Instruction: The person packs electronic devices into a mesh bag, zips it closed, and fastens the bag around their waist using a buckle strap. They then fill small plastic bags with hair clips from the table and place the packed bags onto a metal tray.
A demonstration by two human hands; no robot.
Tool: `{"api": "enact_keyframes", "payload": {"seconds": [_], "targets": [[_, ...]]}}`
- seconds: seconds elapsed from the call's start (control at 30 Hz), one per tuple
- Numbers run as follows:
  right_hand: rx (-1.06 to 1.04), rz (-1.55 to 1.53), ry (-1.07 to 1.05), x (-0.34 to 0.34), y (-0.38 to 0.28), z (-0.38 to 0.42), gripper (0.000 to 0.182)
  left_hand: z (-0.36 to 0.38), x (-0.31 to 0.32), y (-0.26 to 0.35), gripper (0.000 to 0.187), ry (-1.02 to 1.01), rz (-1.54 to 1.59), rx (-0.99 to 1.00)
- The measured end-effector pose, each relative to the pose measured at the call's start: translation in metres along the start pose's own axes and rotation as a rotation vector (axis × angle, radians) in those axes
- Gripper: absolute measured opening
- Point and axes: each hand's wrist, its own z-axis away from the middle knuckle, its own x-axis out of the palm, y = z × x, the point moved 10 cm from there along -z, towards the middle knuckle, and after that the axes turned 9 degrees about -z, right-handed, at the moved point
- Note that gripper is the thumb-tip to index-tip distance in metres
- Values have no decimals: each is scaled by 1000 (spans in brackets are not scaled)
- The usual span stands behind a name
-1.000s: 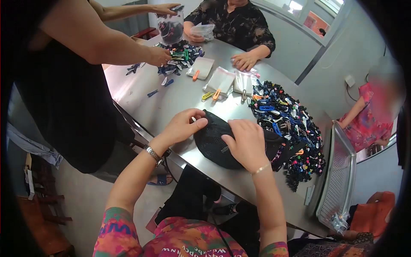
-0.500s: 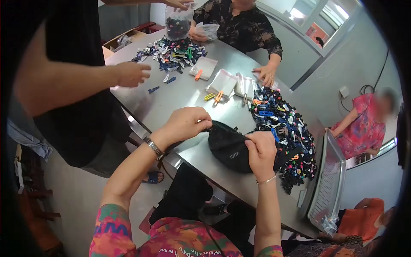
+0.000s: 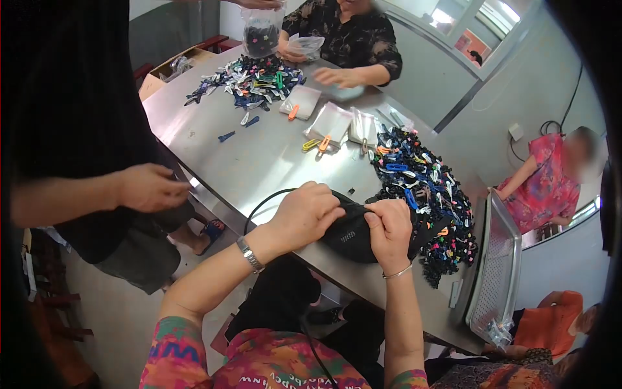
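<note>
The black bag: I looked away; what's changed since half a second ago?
The left hand has moved toward the right hand. The standing co-worker's lower hand has drawn back; the seated person's free hand moved left in view. The right hand still grips the black bag.

Small workshop by the look of it: shared metal surface, two heaps of small loose clips, stacks of clear plastic bags, perforated metal tray at the edge, several people gathered round, plain grey walls with a window.
</note>
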Motion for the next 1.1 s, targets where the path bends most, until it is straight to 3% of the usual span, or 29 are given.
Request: {"api": "enact_keyframes", "payload": {"seconds": [0.13, 0.23, 0.3, 0.43, 0.53, 0.6, 0.67, 0.73, 0.77, 0.9, 1.03, 1.1], "targets": [[-37, 32, -25, 1, -2, 8, 9, 1, -3, -24, 16, -97, 58, -180], [-54, 48, -12, -3, -3, 11, 11, 6, -15, -64, 16, -152, -178, -276], [-56, 53, -6, -2, -6, 12, 11, 17, -16, -93, 17, -314, -425, -342], [-69, 64, 5, -1, -9, 11, 13, 28, -11, -106, 17, -428, -443, -360], [-66, 76, 14, -1, -9, 11, 13, 44, -8, -122, 19, -613, -375, -478], [-59, 75, 22, -2, -10, 11, 14, 62, 0, -133, 23, -688, 146, -677], [-82, 96, 0, -2, -15, 11, 15, 51, -4, -125, 31, -617, 189, -584], [-203, 126, 12, 0, -27, 10, 20, 23, -13, -103, 40, -370, 423, -477], [-234, 120, -1, 0, -34, 9, 22, 13, -6, -95, 44, -489, 335, -460], [-330, 144, 45, -12, -55, 8, 19, -18, 10, -58, 46, -639, 377, -284], [-358, 149, 65, -28, -68, 2, 18, -19, 12, -31, 67, -766, 555, -285], [-380, 171, 49, -33, -75, -3, 18, -19, 9, -5, 79, -842, 787, -272]]}}
